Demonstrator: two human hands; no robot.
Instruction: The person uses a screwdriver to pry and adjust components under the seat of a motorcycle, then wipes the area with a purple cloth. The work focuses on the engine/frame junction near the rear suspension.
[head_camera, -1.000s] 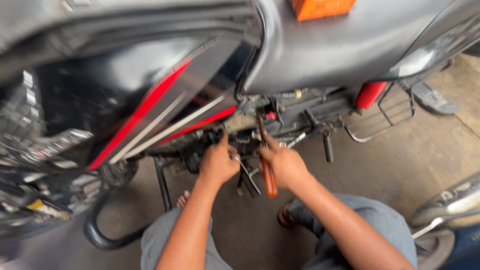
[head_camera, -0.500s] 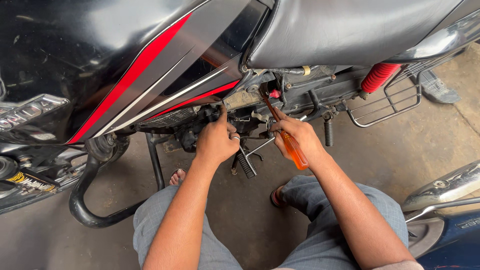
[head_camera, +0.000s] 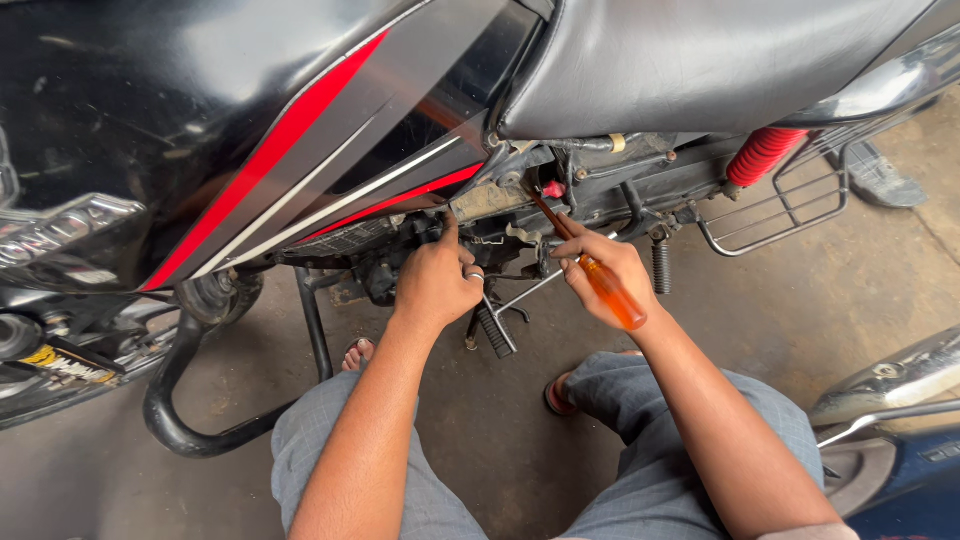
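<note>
Screwdriver (head_camera: 598, 275) with an orange handle sits in my right hand (head_camera: 600, 280), just right of the frame's centre. My fingers there are wrapped tight around the handle, and the dark shaft runs up and to the left until its tip meets the motorcycle's frame just below the front edge of the seat (head_camera: 700, 60), beside a small red part (head_camera: 552, 189). I cannot tell exactly what the tip rests on.

My left hand (head_camera: 437, 280) is at centre frame, a little left of the right one and apart from it. Its fingers are curled, with the forefinger stretched up to touch the lower edge of the black side panel with red and silver stripes (head_camera: 330, 150), where the panel meets the grimy metalwork under it. It grips nothing that I can make out, and a ring shows on one finger.

Below the hands a black footpeg (head_camera: 495, 330) sticks out toward the concrete floor (head_camera: 800, 300). A red coil spring (head_camera: 760, 155) shows at the upper right under the seat, with a wire rack (head_camera: 790, 210) just beside it. A black crash bar (head_camera: 175, 400) curves through the lower left. My knees, in grey trousers (head_camera: 680, 400), fill the bottom edge, and part of another vehicle (head_camera: 890, 400) enters at the lower right.
</note>
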